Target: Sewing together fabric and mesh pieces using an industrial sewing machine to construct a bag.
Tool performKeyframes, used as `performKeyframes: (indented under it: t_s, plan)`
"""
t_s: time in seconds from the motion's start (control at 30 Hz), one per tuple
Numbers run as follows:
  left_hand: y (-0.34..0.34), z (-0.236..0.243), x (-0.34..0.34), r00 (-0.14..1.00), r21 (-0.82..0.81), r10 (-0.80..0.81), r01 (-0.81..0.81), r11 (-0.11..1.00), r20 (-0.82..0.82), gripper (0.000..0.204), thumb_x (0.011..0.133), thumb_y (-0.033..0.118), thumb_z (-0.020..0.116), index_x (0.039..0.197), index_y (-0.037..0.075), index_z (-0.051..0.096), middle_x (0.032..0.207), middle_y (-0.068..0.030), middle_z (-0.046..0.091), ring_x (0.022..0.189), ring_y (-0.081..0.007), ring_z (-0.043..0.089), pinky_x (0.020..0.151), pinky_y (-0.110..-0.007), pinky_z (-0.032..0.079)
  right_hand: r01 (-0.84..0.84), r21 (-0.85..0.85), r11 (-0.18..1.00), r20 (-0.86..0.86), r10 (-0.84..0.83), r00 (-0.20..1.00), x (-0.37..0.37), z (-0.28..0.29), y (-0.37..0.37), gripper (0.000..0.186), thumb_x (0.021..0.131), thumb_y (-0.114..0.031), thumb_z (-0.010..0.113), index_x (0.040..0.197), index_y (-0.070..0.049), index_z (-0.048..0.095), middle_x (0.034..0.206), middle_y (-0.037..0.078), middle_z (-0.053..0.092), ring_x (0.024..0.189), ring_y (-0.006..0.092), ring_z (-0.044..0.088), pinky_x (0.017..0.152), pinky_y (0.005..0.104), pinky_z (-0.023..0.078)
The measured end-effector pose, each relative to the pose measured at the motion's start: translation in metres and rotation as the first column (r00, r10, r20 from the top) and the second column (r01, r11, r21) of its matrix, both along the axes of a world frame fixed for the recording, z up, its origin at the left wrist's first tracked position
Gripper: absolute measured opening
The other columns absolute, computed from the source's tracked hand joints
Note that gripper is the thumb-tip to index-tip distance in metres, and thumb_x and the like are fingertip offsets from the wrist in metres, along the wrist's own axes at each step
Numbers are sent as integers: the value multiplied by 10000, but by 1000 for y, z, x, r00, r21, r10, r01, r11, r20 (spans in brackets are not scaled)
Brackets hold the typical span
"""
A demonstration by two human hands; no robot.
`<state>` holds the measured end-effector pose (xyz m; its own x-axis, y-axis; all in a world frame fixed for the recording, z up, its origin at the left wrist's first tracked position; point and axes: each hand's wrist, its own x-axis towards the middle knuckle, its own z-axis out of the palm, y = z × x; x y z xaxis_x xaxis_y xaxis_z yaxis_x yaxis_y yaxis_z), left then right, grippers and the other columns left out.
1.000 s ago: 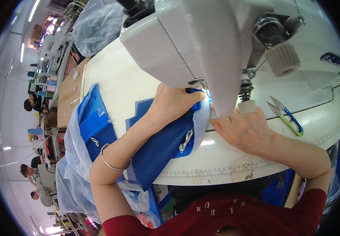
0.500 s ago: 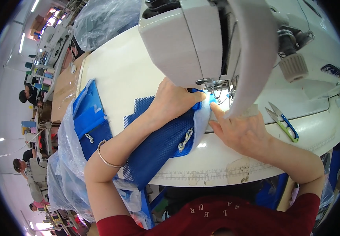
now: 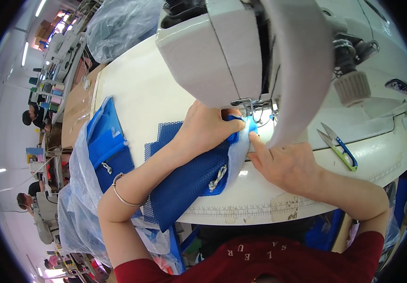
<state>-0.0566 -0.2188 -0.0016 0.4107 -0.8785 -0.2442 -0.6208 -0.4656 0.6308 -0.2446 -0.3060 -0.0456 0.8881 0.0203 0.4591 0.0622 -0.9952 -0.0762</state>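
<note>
My left hand [image 3: 206, 126] pinches the folded edge of a blue mesh fabric piece [image 3: 189, 177] close to the needle area of a white sewing machine [image 3: 208, 56]. A pale, whitish strip [image 3: 239, 153] runs along the edge of that fabric, and a twisted cord [image 3: 218, 178] lies on it. My right hand [image 3: 286, 162] rests on the machine bed, its index finger stretched to the lit blue edge beside the presser foot [image 3: 249, 106]. Its thumb is apart from the index finger, and nothing shows between them.
Thread snips [image 3: 339, 147] with green and blue handles lie right of my right hand. More blue fabric [image 3: 111, 146] and clear plastic [image 3: 78, 198] are at the table's left. A plastic-wrapped bundle [image 3: 118, 30] sits at the back. Other people work at machines far left.
Both hands and the blue mesh fabric have shifted slightly left and toward me. The snips and the other fabric on the table stay in place.
</note>
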Motion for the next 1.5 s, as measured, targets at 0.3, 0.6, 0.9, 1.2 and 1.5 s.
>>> performKeyframes:
  t_s: [0.3,0.6,0.9,1.2,1.5]
  plan:
    - [-7,12,-7,998,4,58,-58,998,28,223,694,142,732,860,-4,700,810,-137,692,767,-290,650,711,-359,509,34,-13,999,-29,-35,999,2,1,-3,368,859,-251,653,1071,50,636,524,-3,519,429,113,525,378,272,385]
    - [-8,-1,1,995,-21,0,3,1000,97,251,699,168,736,902,21,723,845,-142,707,783,-291,667,719,-361,525,52,22,998,-14,-52,999,5,1,-4,381,850,-248,666,1087,48,634,491,-8,510,402,117,511,370,275,379]
    - [-8,-8,4,997,-75,-11,17,997,80,285,686,186,741,916,20,719,835,-158,700,793,-305,671,718,-372,526,55,25,998,-18,-55,998,6,-1,-4,390,843,-248,671,1090,49,621,472,-12,499,381,114,493,365,275,374]
    - [-9,4,-1,989,8,-13,12,1000,151,257,691,171,752,889,13,706,821,-154,691,795,-315,670,726,-381,523,56,53,997,-11,-55,998,7,-5,-5,406,831,-258,679,1108,29,602,470,-29,497,365,111,485,360,276,370]
    - [-10,-10,10,999,-147,12,-7,989,30,281,692,153,764,908,-8,682,870,-173,687,826,-323,667,748,-388,520,82,11,997,4,-82,997,7,-5,-2,403,820,-261,691,1119,0,621,433,-40,453,330,121,434,346,296,347]
